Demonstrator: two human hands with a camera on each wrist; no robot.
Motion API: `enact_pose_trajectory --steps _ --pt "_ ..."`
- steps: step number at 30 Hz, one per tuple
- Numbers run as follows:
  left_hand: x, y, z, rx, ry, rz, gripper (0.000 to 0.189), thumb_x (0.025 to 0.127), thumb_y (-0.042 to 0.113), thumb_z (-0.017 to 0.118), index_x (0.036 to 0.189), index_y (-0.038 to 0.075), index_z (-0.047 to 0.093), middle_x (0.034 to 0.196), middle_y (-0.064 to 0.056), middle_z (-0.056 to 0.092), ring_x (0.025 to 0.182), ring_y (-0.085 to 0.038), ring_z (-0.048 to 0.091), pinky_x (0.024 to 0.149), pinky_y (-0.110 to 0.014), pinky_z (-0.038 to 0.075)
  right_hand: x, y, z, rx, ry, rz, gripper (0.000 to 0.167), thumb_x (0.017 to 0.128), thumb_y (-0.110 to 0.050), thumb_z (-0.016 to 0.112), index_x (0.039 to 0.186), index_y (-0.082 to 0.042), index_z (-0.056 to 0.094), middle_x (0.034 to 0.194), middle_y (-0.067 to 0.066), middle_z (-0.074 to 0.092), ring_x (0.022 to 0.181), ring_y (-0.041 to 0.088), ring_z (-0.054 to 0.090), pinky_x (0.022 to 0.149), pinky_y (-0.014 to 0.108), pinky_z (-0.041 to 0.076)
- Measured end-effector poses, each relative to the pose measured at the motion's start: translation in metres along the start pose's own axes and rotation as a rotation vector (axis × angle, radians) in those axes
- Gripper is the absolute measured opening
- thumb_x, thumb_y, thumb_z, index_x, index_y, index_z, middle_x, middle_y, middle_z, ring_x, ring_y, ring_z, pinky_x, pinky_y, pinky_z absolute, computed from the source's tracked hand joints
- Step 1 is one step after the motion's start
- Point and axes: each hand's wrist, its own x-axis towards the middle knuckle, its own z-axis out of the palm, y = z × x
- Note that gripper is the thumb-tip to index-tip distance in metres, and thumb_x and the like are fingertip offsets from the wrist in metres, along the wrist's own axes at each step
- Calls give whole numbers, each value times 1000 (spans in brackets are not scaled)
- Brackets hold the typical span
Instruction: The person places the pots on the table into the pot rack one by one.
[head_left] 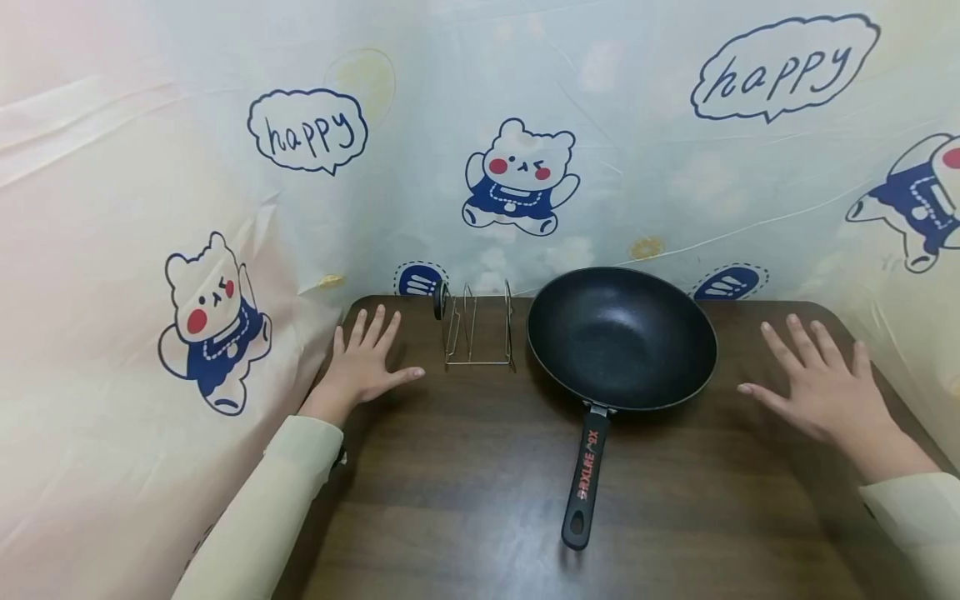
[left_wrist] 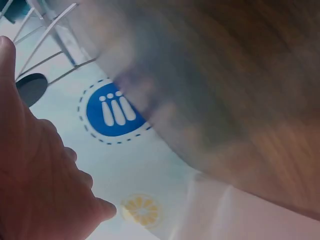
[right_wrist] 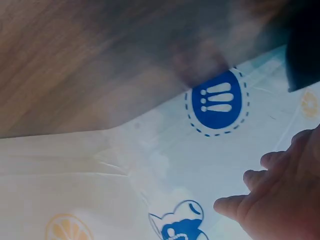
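Note:
My left hand [head_left: 362, 364], fingers spread, is at the left side of the table, left of a wire rack [head_left: 478, 362] with a round black part at its left end. That rack also shows at the upper left of the left wrist view, near the thumb. Right of the rack lies a black frying pan [head_left: 622, 333], its bowl facing up and its black handle [head_left: 585, 479] pointing toward me. At the right side, my right hand [head_left: 828, 387] has its fingers spread too, apart from the pan. Neither hand holds anything.
The brown wooden table [head_left: 450, 483] has rounded far corners. A pale cloth [head_left: 420, 167] printed with bears and the word happy hangs behind it and along both sides. The pan's handle reaches toward the table's near part.

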Motion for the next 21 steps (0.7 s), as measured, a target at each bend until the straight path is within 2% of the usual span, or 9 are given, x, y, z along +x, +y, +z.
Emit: enact_pose_trajectory --steps 6,12,16,21 --pt "-8 8 -12 17 49 28 110 80 87 40 158 27 -10 163 -4 -17 147 -33 -19 109 -66 -16 -5 -11 -13 -7 21 -4 102 88 -73 50 159 -24 -4 163 18 -10 147 42 -10 102 61 -28" --pt "-18 22 -22 30 63 62 110 81 86 43 157 28 -11 163 -3 -17 147 -31 -20 110 -64 -16 -13 -23 -26 -20 35 -19 104 87 -73 53 159 -24 -3 163 16 -11 147 39 -15 103 58 -28" --pt "-28 32 -25 13 72 101 110 81 84 46 159 25 -6 164 -4 -14 148 -31 -17 111 -65 -11 -23 -31 -29 -9 48 -49 103 88 -70 55 160 -24 -3 163 12 -14 148 33 -19 105 57 -28" --pt "-37 43 -23 -10 59 146 109 81 86 40 159 23 -4 164 -2 -15 149 -29 -16 114 -64 -6 -36 -42 -32 26 67 -87 102 89 -65 58 160 -24 -2 164 8 -13 148 26 -20 108 55 -25"
